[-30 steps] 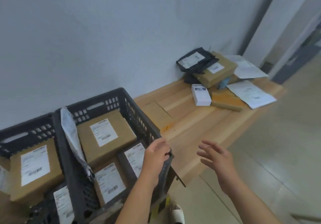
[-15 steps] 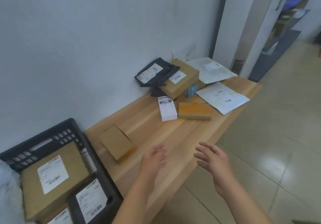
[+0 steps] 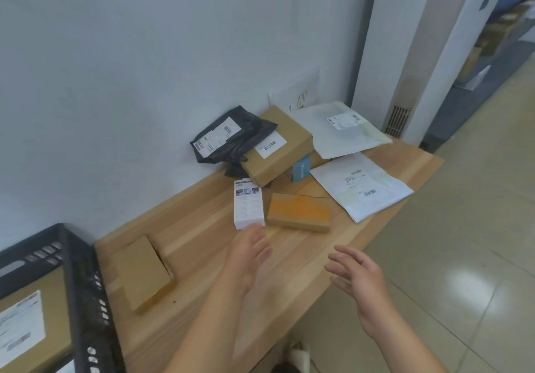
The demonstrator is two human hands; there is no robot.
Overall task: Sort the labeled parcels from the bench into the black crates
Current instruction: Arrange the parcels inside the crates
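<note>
White box (image 3: 249, 207) on the bench (image 3: 292, 259), middle of the frame, just past the left hand (image 3: 250, 257).
Reach a bit more, grab both long sides, lift, carry to the black crate (image 3: 78, 286) at lower left. Hands open and empty: left fingertips right by the box's near end, right hand (image 3: 359, 277) at lower right, well apart.

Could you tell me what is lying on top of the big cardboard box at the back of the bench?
A black bag drapes over the left corner of the cardboard box, and a white label is stuck on top. The corner beneath the bag is hidden.
</note>
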